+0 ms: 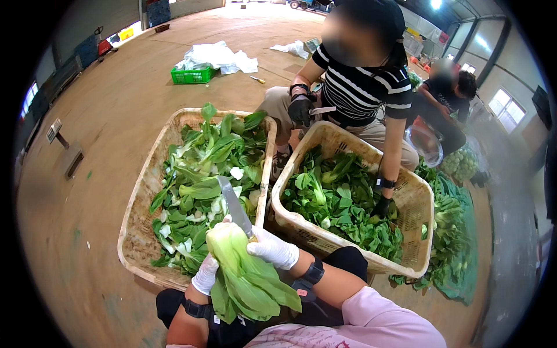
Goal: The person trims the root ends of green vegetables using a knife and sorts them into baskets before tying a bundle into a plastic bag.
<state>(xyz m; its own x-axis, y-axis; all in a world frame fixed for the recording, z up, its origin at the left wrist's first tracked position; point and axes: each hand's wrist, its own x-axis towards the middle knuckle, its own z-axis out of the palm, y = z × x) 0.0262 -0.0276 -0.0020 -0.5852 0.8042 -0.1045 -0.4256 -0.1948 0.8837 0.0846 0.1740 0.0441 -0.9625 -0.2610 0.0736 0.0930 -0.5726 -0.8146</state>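
My left hand (206,275), in a white glove, grips a head of bok choy (243,272) from its left side. The pale base points away from me and the green leaves hang toward my lap. My right hand (274,248), also white-gloved, is closed round the handle of a knife (234,204). Its broad blade points up and away, just beyond the bok choy's base. Below both hands' far side stands a dirty cream crate (137,200) holding loose leaves and pale trimmed pieces (200,188). The fingers of my left hand are partly hidden behind the bok choy.
A second crate (354,251) of greens stands at the right. Across it sits a co-worker (365,87) with a knife (322,109), one gloved hand among the greens. More bok choy (447,226) lies on green netting. Farther off are a green basket (191,76) and another person (449,101).
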